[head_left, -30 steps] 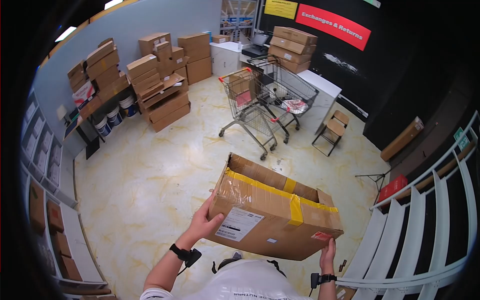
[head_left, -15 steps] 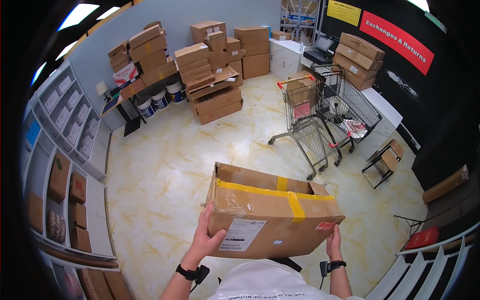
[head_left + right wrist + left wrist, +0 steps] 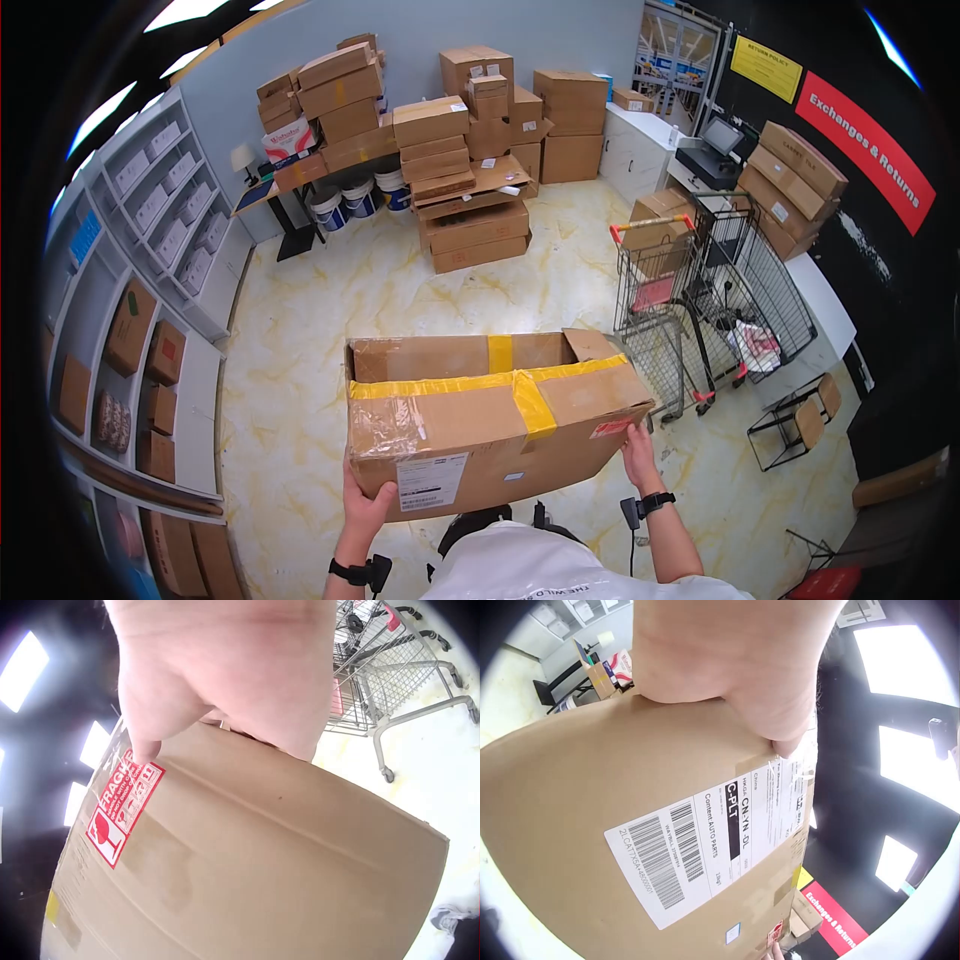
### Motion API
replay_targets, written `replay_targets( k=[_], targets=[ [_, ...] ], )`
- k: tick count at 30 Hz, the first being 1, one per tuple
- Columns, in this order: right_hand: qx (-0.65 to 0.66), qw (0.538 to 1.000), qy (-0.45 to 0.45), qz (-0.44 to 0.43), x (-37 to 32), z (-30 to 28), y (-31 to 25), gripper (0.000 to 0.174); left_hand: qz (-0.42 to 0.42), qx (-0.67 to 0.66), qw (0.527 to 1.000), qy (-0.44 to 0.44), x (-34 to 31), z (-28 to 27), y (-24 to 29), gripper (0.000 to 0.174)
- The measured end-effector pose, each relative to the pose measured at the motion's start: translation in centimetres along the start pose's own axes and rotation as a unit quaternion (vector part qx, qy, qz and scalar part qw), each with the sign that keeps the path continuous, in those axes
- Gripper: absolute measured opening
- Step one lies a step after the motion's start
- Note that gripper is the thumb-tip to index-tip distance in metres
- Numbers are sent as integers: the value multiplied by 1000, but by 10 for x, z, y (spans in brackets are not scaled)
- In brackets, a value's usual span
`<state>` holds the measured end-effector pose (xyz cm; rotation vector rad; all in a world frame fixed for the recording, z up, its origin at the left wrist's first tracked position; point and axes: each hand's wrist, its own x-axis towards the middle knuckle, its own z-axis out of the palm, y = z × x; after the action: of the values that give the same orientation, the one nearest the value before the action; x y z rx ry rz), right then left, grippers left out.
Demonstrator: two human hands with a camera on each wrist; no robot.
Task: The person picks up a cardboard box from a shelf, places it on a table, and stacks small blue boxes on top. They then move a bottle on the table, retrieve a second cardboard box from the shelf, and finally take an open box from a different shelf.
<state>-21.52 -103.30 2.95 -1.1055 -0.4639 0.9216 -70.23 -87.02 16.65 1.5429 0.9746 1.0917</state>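
Between both hands, in front of the white shirt, is a large cardboard box (image 3: 470,450). Yellow tape (image 3: 535,402) runs along its upper edge, and its top gapes behind that edge. My left hand (image 3: 366,502) grips the left end, thumb on the face beside a white shipping label (image 3: 705,851). At the opposite end my right hand (image 3: 640,458) holds the box, its thumb by a red-and-white fragile sticker (image 3: 124,806). The other fingers of both hands are mostly hidden behind the box.
Two shopping carts (image 3: 668,300) stand ahead on the right, near a folding chair (image 3: 800,425) and a counter (image 3: 820,300). Stacked cartons (image 3: 470,235) and buckets (image 3: 360,197) line the back wall. Shelves (image 3: 185,360) run along the left side.
The view has swung rightward-to-left across the room, so the carts and stacked cartons now appear farther right. Both hands keep holding the box, which now lies more level in view.
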Motion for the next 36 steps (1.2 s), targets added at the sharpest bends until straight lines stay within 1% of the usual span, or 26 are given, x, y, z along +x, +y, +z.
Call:
replay_targets(
  k=[1, 2, 4, 7, 9, 10, 12, 13, 15, 19, 21, 25, 27, 28, 29, 31, 32, 35, 36],
  targets=[
    [-9, 1000, -18, 3, 22, 10, -3, 49, 0, -6, 1000, 7, 13, 5, -5, 90],
    [14, 1000, 2, 17, 40, 18, 0, 48, -14, -19, 1000, 17, 27, 8, -18, 90],
    [3, 1000, -1, 17, 79, 23, 0, 48, -25, -31, 999, 26, 62, 13, -37, 90],
    [-10, 1000, 8, 9, 135, 31, -1, 48, -34, -27, 999, 9, 127, 30, -65, 87],
    [-7, 999, 32, -3, 172, 38, -2, 47, -22, -48, 998, -26, 184, 42, -76, 88],
    [-12, 999, 35, -5, 193, 44, -4, 47, -22, -53, 998, -28, 215, 45, -78, 88],
    [-1, 997, 72, -28, 232, 58, -9, 49, 0, -20, 999, -50, 278, 51, -75, 90],
    [-1, 997, 76, -32, 251, 66, -13, 49, 2, -23, 998, -54, 312, 52, -72, 90],
    [-8, 994, 72, -80, 286, 76, -26, 50, 22, -47, 994, -96, 372, 60, -62, 92],
    [14, 989, 99, -106, 347, 96, -46, 54, 44, -26, 990, -128, 480, 74, -59, 93],
    [12, 986, 96, -134, 382, 106, -58, 57, 73, -34, 989, -124, 527, 86, -55, 92],
    [24, 982, 101, -156, 456, 112, -79, 59, 87, -42, 987, -126, 605, 115, -70, 90],
    [42, 981, 104, -158, 505, 115, -95, 60, 104, -40, 989, -101, 648, 137, -76, 89],
    [57, 980, 109, -158, 530, 116, -101, 62, 107, -34, 988, -106, 669, 148, -78, 89],
    [66, 979, 113, -159, 555, 114, -107, 62, 99, -41, 989, -98, 689, 160, -78, 90],
    [38, 976, 104, -187, 610, 108, -120, 64, 99, -41, 990, -96, 733, 183, -76, 91],
    [41, 976, 103, -185, 636, 97, -121, 63, 109, -39, 989, -90, 751, 197, -76, 92],
    [50, 976, 96, -189, 706, 93, -147, 60, 114, -26, 990, -74, 806, 236, -76, 93],
    [67, 979, 99, -168, 725, 88, -154, 58, 110, -23, 992, -59, 821, 249, -76, 94]
  ],
)
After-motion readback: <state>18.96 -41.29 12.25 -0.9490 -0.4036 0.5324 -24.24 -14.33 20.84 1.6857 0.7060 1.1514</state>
